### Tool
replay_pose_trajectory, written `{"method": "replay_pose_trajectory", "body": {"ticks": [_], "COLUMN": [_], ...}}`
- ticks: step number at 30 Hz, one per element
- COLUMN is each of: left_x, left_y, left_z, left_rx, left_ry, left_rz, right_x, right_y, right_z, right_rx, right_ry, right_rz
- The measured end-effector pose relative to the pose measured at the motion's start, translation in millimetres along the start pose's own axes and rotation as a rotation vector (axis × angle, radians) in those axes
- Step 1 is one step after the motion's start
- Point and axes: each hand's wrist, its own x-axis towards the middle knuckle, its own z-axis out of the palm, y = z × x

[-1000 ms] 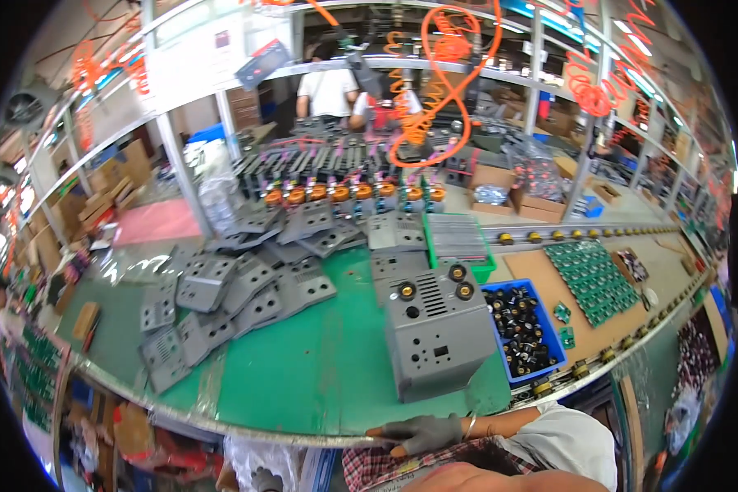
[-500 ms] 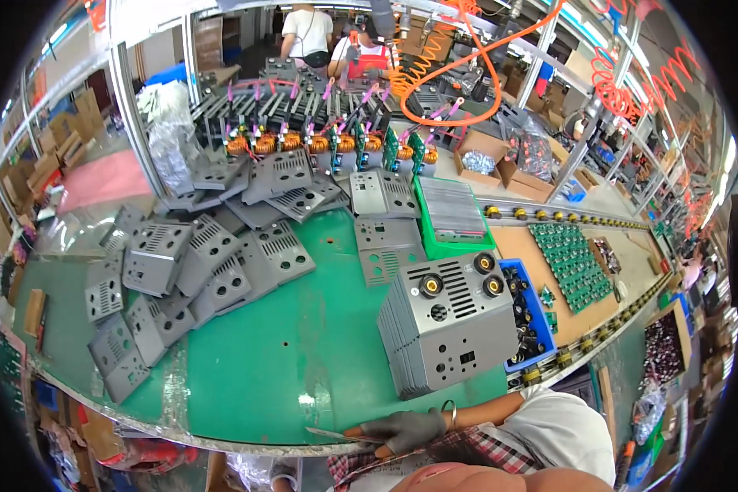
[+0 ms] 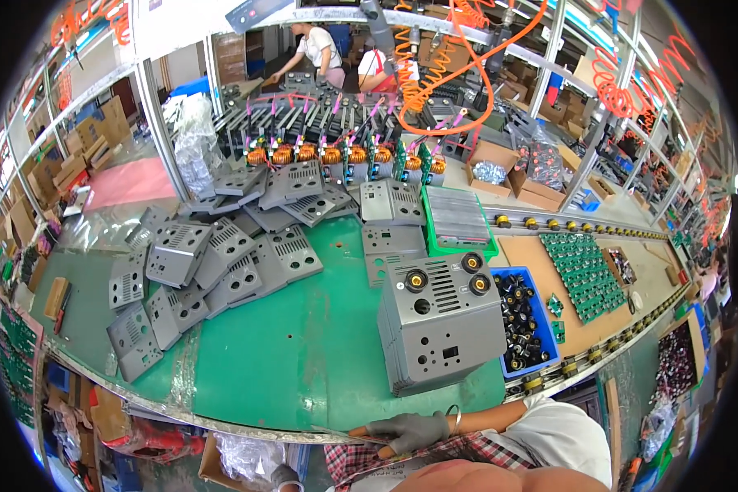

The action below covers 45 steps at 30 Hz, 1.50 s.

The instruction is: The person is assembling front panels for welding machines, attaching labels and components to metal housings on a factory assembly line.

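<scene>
My right hand (image 3: 410, 431), in a grey glove with the fingertips showing, is at the table's front edge. Its fingers are closed on a thin, flat grey piece (image 3: 330, 431), seen nearly edge-on; its kind is unclear. My left hand (image 3: 284, 476), also grey-gloved, shows only partly at the lower edge, below the tabletop, with its fingers hidden. Beyond my right hand stands a stack of grey metal panels (image 3: 441, 328). Three black sockets with gold-coloured centres (image 3: 416, 281) sit in its front panel, among slots and holes.
Loose grey panels (image 3: 221, 254) lie heaped on the green table (image 3: 262, 361). A blue bin (image 3: 549, 332) of black sockets and a green tray (image 3: 459, 248) flank the stack. Circuit boards (image 3: 582, 275) lie at right. Copper-coil assemblies (image 3: 332, 156) line the back; orange hoses (image 3: 488, 90) hang above.
The whole view has shifted slightly, showing more below the table's front edge. A person in the background has turned and reaches left. My right hand stays at the edge with the thin piece.
</scene>
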Motion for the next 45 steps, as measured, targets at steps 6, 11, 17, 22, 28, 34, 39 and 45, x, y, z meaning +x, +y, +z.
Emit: {"method": "replay_pose_trajectory", "body": {"ticks": [6, 11, 17, 22, 28, 34, 39, 45], "left_x": [-44, -27, -32, -65, -62, -85, -89, -173], "left_y": [93, 143, 172, 210, 267, 319, 294, 307], "left_z": [-36, -54, -100, -124, -146, -157, -139, -197], "left_rx": [0.079, 0.048, 0.005, -0.134, -0.136, 0.378, 0.218, 0.385], "left_ry": [-0.080, -0.045, -0.019, 0.224, 0.268, -0.079, 0.017, -0.199], "left_rz": [0.023, 0.057, 0.055, 0.337, 0.343, 0.346, 0.531, 0.628], "right_x": [-6, -26, -69, -100, -144, -173, -194, -218], "right_y": [-15, -44, -75, -53, -51, -39, -25, -5], "right_z": [3, 7, 17, 20, 16, -2, -6, -12], "right_rx": [-0.034, -0.098, -0.075, -0.121, 0.483, 0.526, 0.590, 0.682], "right_ry": [-0.015, 0.121, 0.137, 0.314, 0.400, 0.488, 0.500, 0.548], "right_rz": [0.128, -0.013, 0.115, -0.243, -0.194, -0.251, -0.288, -0.358]}}
